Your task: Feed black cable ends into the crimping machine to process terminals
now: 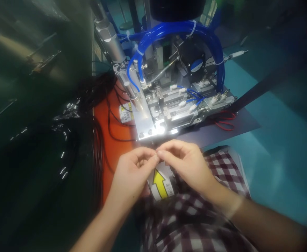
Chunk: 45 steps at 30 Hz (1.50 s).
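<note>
My left hand [135,171] and my right hand [187,162] meet fingertip to fingertip at the near edge of a metal machine [153,129]. Both are closed in a pinch, thumb against finger. Whatever lies between the fingertips is hidden or too small to name. Just below the hands is a white label [156,194] with a yellow arrow [161,183] pointing away from me. The machine has bright metal blocks with white push-in fittings [182,91], and stands right beyond my fingers.
Thick blue air tubes [179,26] arch over the machine. A metal cylinder [114,45] leans at its left. Bundles of black cables [98,140] run along the orange surface [119,150], beside a warning label [126,112]. Red wires [225,122] lie at the right. Checkered cloth [227,164] covers my lap.
</note>
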Each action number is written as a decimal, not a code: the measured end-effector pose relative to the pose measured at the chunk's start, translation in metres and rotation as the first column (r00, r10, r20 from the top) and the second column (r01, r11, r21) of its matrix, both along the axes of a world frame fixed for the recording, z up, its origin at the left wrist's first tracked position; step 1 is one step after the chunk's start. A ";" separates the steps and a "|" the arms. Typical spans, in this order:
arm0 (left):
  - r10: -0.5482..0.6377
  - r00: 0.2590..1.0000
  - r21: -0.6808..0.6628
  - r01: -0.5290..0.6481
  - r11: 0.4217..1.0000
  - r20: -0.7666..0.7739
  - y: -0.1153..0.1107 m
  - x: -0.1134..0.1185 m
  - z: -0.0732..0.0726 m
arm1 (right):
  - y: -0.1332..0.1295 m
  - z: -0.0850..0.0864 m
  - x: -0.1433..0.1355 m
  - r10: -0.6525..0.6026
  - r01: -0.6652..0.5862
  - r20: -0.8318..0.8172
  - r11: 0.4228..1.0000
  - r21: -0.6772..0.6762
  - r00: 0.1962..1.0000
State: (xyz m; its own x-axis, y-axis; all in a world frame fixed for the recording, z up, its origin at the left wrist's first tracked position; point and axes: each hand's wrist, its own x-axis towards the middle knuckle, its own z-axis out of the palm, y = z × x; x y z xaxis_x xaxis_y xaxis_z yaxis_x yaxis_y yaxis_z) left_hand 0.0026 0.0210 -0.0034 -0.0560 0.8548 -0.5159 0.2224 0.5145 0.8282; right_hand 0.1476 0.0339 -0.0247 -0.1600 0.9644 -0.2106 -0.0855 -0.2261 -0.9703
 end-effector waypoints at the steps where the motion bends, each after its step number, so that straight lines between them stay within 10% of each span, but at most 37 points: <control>1: -0.016 1.000 0.003 0.016 1.000 -0.009 0.000 0.000 0.001 | 0.000 0.000 0.000 0.005 -0.005 0.007 1.000 0.010 1.000; 9: -0.117 0.968 0.200 0.162 0.966 -0.221 -0.004 -0.006 -0.002 | 0.008 -0.004 0.003 0.036 -0.035 0.008 0.996 -0.078 0.999; 15: -0.054 0.874 0.493 0.323 0.808 -0.484 -0.008 -0.010 -0.021 | 0.014 -0.020 0.009 0.033 -0.032 0.011 0.990 -0.139 0.999; 28: -0.046 0.851 0.472 0.334 0.816 -0.524 -0.008 -0.014 -0.029 | 0.022 -0.035 0.015 0.210 -0.252 0.330 0.964 0.088 0.920; 45: -0.072 0.824 0.541 0.431 0.722 -0.561 -0.003 -0.015 -0.033 | 0.022 -0.042 0.010 0.192 -0.210 0.153 0.971 0.117 0.969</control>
State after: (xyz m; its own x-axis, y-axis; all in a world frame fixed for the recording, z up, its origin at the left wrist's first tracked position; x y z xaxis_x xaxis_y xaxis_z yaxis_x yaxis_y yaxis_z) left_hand -0.0128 0.0176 -0.0366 0.1332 0.9764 0.1702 0.7088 -0.2139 0.6722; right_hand 0.1577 0.0555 -0.0672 -0.3315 0.9360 -0.1184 0.0874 -0.0945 -0.9917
